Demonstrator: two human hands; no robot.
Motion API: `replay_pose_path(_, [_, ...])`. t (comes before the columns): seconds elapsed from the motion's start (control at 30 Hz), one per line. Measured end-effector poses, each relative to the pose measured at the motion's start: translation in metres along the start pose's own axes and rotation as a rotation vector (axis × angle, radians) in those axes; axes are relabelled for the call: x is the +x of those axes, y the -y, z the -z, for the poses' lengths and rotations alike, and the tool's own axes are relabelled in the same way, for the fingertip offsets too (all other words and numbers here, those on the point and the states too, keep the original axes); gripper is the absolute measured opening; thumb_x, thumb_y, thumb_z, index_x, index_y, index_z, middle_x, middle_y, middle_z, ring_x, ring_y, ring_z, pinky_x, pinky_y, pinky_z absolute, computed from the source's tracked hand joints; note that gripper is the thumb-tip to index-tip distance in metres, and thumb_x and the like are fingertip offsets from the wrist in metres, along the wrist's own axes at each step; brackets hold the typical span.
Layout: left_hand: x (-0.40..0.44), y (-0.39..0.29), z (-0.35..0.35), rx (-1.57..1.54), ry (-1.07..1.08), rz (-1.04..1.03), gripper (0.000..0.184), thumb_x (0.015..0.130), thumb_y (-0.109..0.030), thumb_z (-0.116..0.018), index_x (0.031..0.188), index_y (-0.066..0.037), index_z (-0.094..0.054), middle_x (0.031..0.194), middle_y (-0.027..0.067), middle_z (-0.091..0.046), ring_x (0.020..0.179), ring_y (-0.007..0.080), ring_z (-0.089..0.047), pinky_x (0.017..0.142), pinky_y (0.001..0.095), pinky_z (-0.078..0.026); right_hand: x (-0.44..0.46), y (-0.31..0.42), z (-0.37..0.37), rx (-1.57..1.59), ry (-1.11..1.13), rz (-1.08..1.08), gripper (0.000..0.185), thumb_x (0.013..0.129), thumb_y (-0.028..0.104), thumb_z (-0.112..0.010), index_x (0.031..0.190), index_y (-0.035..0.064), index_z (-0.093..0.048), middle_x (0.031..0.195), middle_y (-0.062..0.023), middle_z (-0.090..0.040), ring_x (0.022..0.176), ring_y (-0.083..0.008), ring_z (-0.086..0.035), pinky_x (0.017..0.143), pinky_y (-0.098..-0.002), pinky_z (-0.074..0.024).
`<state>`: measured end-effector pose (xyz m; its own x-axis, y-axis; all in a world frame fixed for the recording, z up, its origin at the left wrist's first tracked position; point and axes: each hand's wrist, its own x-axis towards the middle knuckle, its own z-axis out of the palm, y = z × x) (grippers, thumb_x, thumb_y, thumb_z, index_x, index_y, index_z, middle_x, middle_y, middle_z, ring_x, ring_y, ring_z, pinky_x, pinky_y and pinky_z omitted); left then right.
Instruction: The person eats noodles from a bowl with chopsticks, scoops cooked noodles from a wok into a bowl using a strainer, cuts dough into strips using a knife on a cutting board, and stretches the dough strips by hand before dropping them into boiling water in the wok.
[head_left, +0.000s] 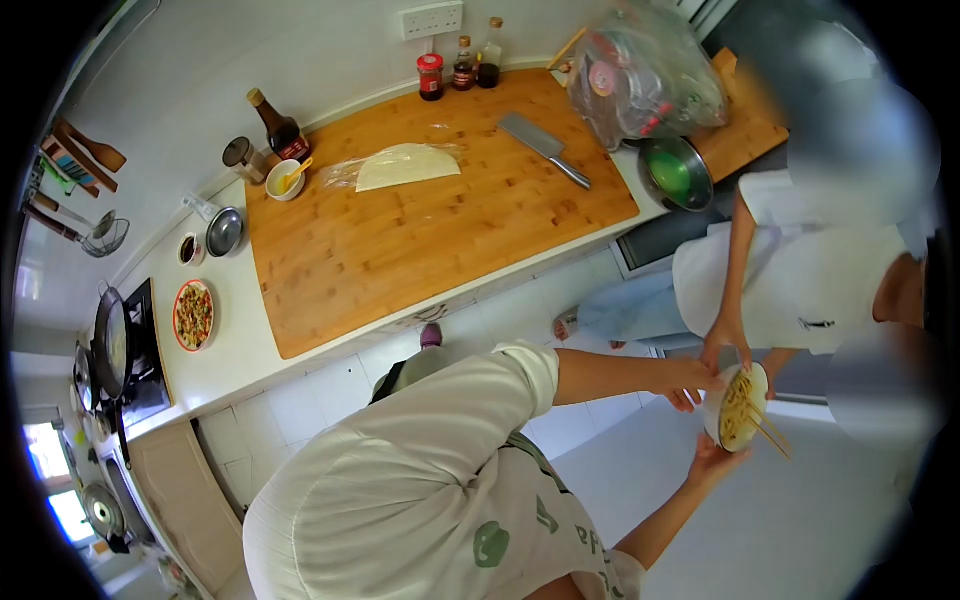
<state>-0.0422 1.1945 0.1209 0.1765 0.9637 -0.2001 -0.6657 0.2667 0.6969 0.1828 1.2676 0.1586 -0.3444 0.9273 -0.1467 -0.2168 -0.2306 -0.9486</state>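
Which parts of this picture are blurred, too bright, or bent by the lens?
Head view: pale blurred patches cover part of the other person at the right; head view, lower left: the window is washed out; head view, edges: black corners frame the scene, and the far edge of the wooden board bows; head view, upper middle: the cleaver looks fairly sharp.

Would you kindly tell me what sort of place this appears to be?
It looks like a kitchen, probably a home one: a cleaver lies on a large wooden board, and a pan sits on a black stove.
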Motion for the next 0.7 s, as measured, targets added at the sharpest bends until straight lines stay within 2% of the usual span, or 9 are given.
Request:
replay_pose_path(0.17, [-0.056,0.001,0.118,0.086,-0.152,-0.204,0.045,0.081,-0.029,-0.067,0.119,-0.009,-0.055,0.098,0.0054,-0.064,0.086,0.016,-0.062,0.069,0.0283,-0.051,-0.008,-0.075,0.052,0.653,-0.188,0.144,0.065,0.09,0.054,-0.045,0.137,0.0117,-0.033,0.131,-0.02,-0.046,0.106,-0.0266,-0.056,0.089,-0.0406,-0.0482])
replay_pose_path(0.23, [-0.108,-0.001,0.204,0.013,-0.404,-0.311,0.034,0.08,-0.026,-0.067,0.109,-0.009,-0.059,0.098,0.0054,-0.064,0.082,0.0159,-0.062,0.067,0.0281,-0.05,0.034,-0.171,0.145,0.615,0.556,-0.007,0.061,0.092,0.048,-0.046,0.135,0.0065,-0.034,0.13,-0.0146,-0.046,0.113,-0.023,-0.048,0.09,-0.0391,-0.0424])
replay_pose_path(0.3, [-0.19,0.015,0.297,-0.089,-0.834,-0.41,0.027,0.08,-0.023,-0.067,0.1,-0.008,-0.059,0.09,0.0058,-0.063,0.075,0.0155,-0.061,0.061,0.0275,-0.047,0.028,-0.237,0.096,0.402,0.62,-0.185,0.047,0.094,0.037,-0.046,0.131,0.0084,-0.04,0.124,-0.0103,-0.051,0.104,-0.0227,-0.052,0.085,-0.0375,-0.0447])
replay_pose_path(0.33, [-0.237,0.026,0.337,-0.167,-1.046,-0.457,0.023,0.08,-0.022,-0.067,0.096,-0.007,-0.059,0.087,0.006,-0.063,0.072,0.0153,-0.06,0.058,0.0271,-0.046,-0.004,-0.222,-0.01,-0.077,0.019,-0.42,0.036,0.095,0.03,-0.045,0.124,0.0093,-0.047,0.116,-0.0065,-0.055,0.095,-0.0225,-0.054,0.078,-0.0356,-0.0463])
replay_pose_path(0.43, [-0.368,0.053,0.43,-0.425,-1.613,-0.626,0.015,0.079,-0.017,-0.068,0.083,-0.006,-0.059,0.076,0.0066,-0.062,0.061,0.0147,-0.059,0.048,0.0261,-0.042,0.011,-0.249,-0.192,-0.437,0.305,-0.543,0.035,0.087,0.019,-0.062,0.117,0.0061,-0.05,0.104,-0.0071,-0.058,0.083,-0.0185,-0.057,0.069,-0.0271,-0.0477])
replay_pose_path(0.53, [-0.448,0.06,0.49,-0.631,-1.838,-0.822,0.015,0.079,-0.013,-0.068,0.07,-0.004,-0.059,0.064,0.0071,-0.061,0.05,0.0141,-0.057,0.039,0.0251,-0.039,0.047,-0.308,-0.34,-0.483,0.705,-0.321,0.022,0.086,0.018,-0.064,0.105,0.0077,-0.056,0.079,0.0003,-0.056,0.061,-0.0086,-0.052,0.053,-0.0205,-0.0413])
replay_pose_path(0.57, [-0.465,0.044,0.488,-0.685,-1.838,-0.827,0.015,0.077,-0.012,-0.069,0.069,-0.004,-0.059,0.064,0.0075,-0.061,0.049,0.0141,-0.057,0.038,0.0248,-0.038,0.077,-0.351,-0.372,-0.554,0.861,-0.282,0.021,0.086,0.014,-0.063,0.105,0.0071,-0.057,0.081,0.0003,-0.056,0.065,-0.0071,-0.051,0.053,-0.0206,-0.0407])
replay_pose_path(0.6, [-0.474,0.032,0.492,-0.691,-1.838,-0.82,0.015,0.077,-0.012,-0.069,0.069,-0.004,-0.059,0.064,0.0075,-0.061,0.049,0.0141,-0.057,0.038,0.0248,-0.038,0.104,-0.407,-0.402,-0.691,0.972,0.032,0.027,0.086,0.01,-0.063,0.111,0.0052,-0.055,0.09,-0.0012,-0.057,0.071,-0.0083,-0.053,0.057,-0.0213,-0.0431])
replay_pose_path(0.7, [-0.494,-0.01,0.5,-0.687,-1.865,-0.74,0.014,0.077,-0.009,-0.066,0.067,-0.004,-0.058,0.062,0.0073,-0.06,0.046,0.0139,-0.055,0.037,0.0245,-0.035,0.106,-0.445,-0.535,-0.846,1.101,0.286,0.047,0.081,0.011,-0.068,0.123,0.0033,-0.049,0.105,-0.0082,-0.059,0.081,-0.0131,-0.057,0.064,-0.0253,-0.0484])
